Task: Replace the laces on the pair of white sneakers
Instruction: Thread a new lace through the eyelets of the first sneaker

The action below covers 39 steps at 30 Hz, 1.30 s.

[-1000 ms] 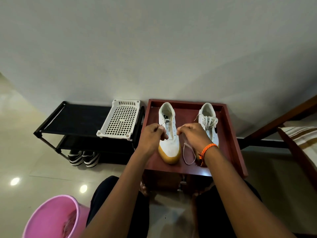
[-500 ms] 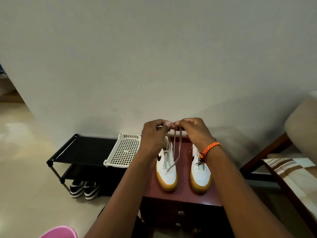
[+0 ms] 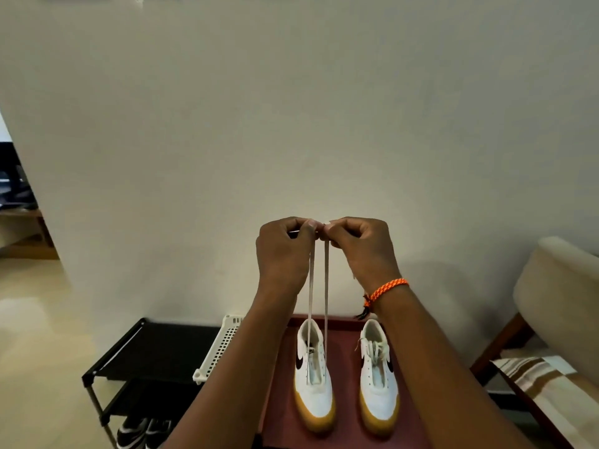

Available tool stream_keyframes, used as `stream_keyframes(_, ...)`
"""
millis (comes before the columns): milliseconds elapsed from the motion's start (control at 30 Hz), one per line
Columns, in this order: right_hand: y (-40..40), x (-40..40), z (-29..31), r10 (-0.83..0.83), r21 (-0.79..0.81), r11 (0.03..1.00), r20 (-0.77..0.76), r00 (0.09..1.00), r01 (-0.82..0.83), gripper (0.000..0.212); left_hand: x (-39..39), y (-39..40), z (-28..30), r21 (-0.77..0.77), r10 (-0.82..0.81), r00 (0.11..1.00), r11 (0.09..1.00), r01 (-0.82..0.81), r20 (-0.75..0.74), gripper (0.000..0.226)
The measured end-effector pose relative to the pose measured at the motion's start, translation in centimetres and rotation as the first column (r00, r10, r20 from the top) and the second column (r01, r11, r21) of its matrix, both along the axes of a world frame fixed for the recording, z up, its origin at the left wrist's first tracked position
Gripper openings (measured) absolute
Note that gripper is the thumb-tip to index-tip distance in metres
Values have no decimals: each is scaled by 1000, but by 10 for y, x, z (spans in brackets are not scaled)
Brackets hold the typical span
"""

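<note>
Lace (image 3: 326, 286): pale, two taut strands rising from left sneaker (image 3: 313, 374) on red surface (image 3: 346, 384).
Left hand (image 3: 282, 254): raised, grip pinching one end.
Right hand (image 3: 363, 251): alongside, grip pinching the other.

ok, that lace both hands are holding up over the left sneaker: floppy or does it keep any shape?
Likely floppy: the lace hangs as two straight strands from the left hand and right hand to the left sneaker, apparently taut. Probably light, since a pinch holds it. It looks flat, so it may twist.
</note>
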State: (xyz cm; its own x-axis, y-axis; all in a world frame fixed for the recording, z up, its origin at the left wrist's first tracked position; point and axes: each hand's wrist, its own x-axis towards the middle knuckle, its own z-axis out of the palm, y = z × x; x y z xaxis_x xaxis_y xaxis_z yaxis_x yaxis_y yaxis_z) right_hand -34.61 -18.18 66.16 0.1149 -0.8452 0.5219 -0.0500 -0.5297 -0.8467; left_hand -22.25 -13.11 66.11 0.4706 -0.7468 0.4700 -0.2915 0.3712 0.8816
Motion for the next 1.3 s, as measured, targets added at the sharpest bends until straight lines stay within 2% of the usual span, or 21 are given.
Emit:
stream_keyframes(133,-4,7,-8,-48,-43,998,66,997,51,6,-5,0,4,-1,20,1000,1000,-20,-7,16)
stream_keyframes(233,-4,7,-13,-7,-7,1000,159,987,8,10,-4,1,5,-27,46,999,999,-45,13,11)
stream_keyframes(433,0,14,-13,72,-43,997,317,946,-62,33,1,-2,2,-90,62,998,994,-64,-26,17)
stream_keyframes(667,-5,21,-9,122,-49,992,309,943,-113,45,9,-12,-1,-170,-20,978,985,-16,-209,24)
stream_keyframes(833,-10,28,-21,137,-37,990,338,931,-132,48,20,-22,-9,-206,-79,968,978,29,-239,17)
stream_keyframes(1033,-30,23,-74,121,67,986,355,927,-154,34,34,-36,-63,-110,-21,975,994,-4,-220,15)
stream_keyframes(1300,-57,6,-197,49,299,946,247,968,-124,27,42,-58,-190,123,18,933,992,28,-359,14)
